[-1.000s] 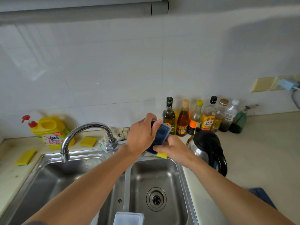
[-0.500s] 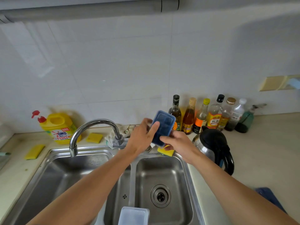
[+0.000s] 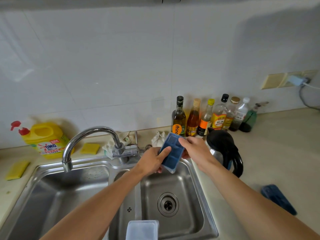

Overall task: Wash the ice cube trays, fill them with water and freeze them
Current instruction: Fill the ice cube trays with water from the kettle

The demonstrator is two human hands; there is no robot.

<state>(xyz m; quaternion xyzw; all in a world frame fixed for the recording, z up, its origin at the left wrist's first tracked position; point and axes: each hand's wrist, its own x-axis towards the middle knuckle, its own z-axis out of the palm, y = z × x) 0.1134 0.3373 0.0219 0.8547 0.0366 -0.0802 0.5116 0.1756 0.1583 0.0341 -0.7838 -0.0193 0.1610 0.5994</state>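
Blue ice cube tray (image 3: 170,153) was held in the air, tilted, over the far edge of the right basin of the double sink (image 3: 206,201).

- Left hand (image 3: 152,162) gripped the tray's left long edge, with the thumb laid across its face and the fingers curled beneath.
- Right hand (image 3: 195,151) gripped the far right edge, with the fingers curled over the rim.

Edges and room:
- The tray's near corner hung above the basin floor, well apart from the drain (image 3: 168,204).
- The kettle (image 3: 223,149) stood just beside the right hand on the counter. I could not tell whether they touched.
- The faucet (image 3: 90,135) had its spout over the left basin, well left of the tray.
- A crumpled cloth (image 3: 158,138) lay just beyond the tray, at the wall.
- A pale tray (image 3: 142,229) sat at the sink's near edge, by the divider.

Counts:
- Trays: three. One was held, one was the pale tray, and one was a second blue tray (image 3: 277,199) on the right counter.
- Bottles (image 3: 206,116) along the far wall: seven, counting the green spray bottle.
- Yellow sponges (image 3: 90,148): two.
- Detergent jug (image 3: 45,141): one.
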